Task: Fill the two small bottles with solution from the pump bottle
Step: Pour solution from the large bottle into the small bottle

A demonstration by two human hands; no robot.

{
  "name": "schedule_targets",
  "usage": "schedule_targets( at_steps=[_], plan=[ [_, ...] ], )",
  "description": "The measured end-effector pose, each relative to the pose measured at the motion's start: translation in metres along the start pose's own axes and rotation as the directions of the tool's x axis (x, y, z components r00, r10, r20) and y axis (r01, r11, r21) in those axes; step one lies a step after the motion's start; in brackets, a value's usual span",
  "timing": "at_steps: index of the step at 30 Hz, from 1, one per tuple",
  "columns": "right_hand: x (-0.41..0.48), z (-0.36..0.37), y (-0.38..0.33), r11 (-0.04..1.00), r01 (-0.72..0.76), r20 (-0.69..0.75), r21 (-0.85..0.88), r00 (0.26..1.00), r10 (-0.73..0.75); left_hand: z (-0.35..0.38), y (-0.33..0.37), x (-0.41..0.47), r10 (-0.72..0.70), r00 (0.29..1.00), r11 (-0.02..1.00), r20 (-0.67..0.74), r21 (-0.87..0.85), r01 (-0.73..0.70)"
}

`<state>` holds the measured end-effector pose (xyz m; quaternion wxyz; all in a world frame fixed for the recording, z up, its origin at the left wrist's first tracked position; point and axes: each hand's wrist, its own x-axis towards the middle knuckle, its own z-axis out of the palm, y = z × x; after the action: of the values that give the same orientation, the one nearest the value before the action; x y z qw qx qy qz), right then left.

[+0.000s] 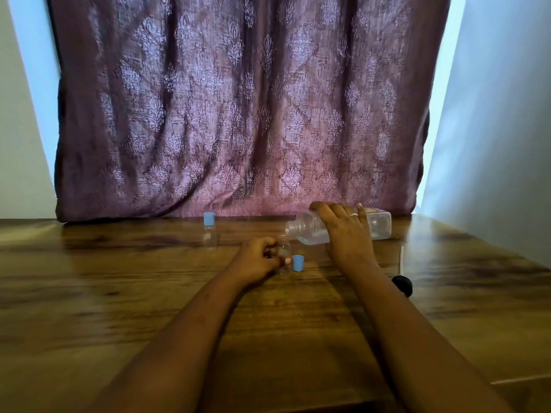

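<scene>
Your right hand [346, 231] is clamped over the pump bottle [380, 225], fingers curled round it. You've got it tipped nearly flat just right of centre, with the bare threaded neck pointing left and a touch down. There's clear liquid pooled along its low side. Your left hand [256, 260] is dead centre, fingers and thumb curled round the open bottle [283, 248], which looks to be standing upright on the table [119, 293]. Its mouth sits just below and left of the big neck. Honestly can't tell if the two touch, or if anything's flowing, it's too blurry there. The blue cap [298, 262] is on the table just right of that little bottle. The capped bottle [209, 231] stands upright further left, close to the curtain [238, 114] and well apart from your hands. The black pump [402, 286] lies on the table at mid-right, just past your right forearm, its white tube [402, 257] running up toward the big bottle.
</scene>
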<state>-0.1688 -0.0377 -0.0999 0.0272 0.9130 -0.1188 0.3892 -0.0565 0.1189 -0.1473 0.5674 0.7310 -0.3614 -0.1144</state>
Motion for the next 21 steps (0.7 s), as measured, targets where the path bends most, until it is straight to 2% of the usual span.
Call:
schedule_targets(
  at_steps=[21],
  plan=[
    [0.0003, -0.0047, -0.0043, 0.997, 0.013, -0.043, -0.072, 0.999, -0.016, 0.0009, 0.008, -0.0052, -0.021, 1.0, 0.999, 0.018, -0.042, 0.022]
  ],
)
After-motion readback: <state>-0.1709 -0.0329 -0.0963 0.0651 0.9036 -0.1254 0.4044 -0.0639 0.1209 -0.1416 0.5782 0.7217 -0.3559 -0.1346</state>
